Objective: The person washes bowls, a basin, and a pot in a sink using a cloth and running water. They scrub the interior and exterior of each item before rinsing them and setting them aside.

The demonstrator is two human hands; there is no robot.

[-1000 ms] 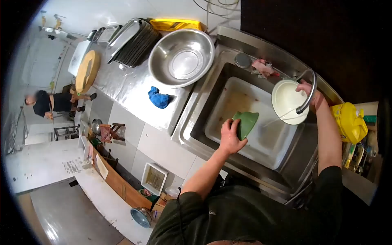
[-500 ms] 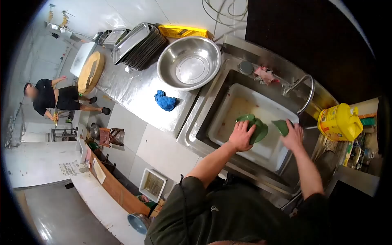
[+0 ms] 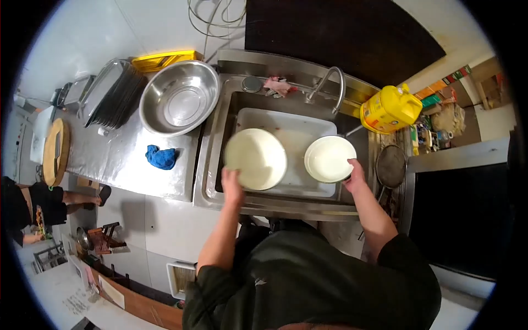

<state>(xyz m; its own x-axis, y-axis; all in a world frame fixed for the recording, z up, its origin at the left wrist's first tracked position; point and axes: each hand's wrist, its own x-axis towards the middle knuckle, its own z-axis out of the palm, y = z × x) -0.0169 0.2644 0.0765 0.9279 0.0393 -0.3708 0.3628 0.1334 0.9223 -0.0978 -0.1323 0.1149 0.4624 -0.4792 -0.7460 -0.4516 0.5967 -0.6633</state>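
A large cream bowl (image 3: 256, 159) is gripped at its lower left rim by my left hand (image 3: 232, 187), its inside facing up. My right hand (image 3: 356, 177) holds a smaller cream bowl (image 3: 330, 158) by its right edge. Both bowls are over the white tub (image 3: 308, 127) standing in the steel sink (image 3: 212, 192). Shallow cloudy water with small bits shows in the tub. The fingers under the bowls are partly hidden.
Left of the sink, the steel counter (image 3: 118, 165) bears a large metal basin (image 3: 180, 99), a blue cloth (image 3: 160, 157) and stacked trays (image 3: 113, 93). A faucet (image 3: 340, 88) and yellow jug (image 3: 390, 110) are behind and right. Another person (image 3: 49, 206) stands far left.
The green-sided pieces that were in my hands now appear as two cream bowls with insides up, held farther apart. The view has turned, shifting the sink left.
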